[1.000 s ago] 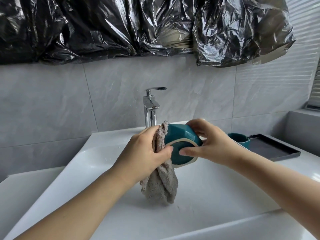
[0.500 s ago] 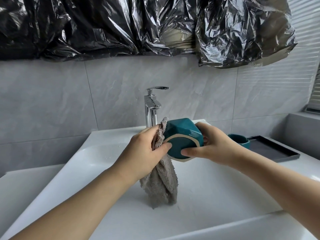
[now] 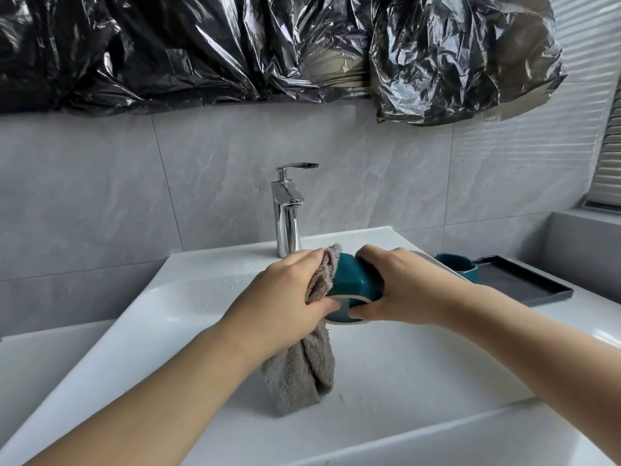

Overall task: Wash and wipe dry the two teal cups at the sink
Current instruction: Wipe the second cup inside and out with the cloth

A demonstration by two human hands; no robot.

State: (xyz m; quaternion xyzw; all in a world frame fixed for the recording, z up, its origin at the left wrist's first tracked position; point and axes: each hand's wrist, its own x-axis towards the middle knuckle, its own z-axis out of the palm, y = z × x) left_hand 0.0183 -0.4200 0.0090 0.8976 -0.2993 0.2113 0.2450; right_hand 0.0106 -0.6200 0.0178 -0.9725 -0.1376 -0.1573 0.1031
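There is a single view, from a camera worn on the person's head, looking forward and down over the sink point(image 3: 174, 317) from its front edge toward the tiled back wall. It sits close, so both forearms run in from the bottom corners, and the left hand point(image 3: 285, 297) and right hand point(image 3: 400, 287) meet near the picture's centre above the basin, just in front of the tap point(image 3: 287, 213) at the sink's back edge. The wide angle also takes in black plastic sheeting point(image 3: 235, 45) along the top and a dark tray point(image 3: 524, 284) on the counter at the sink's right edge.
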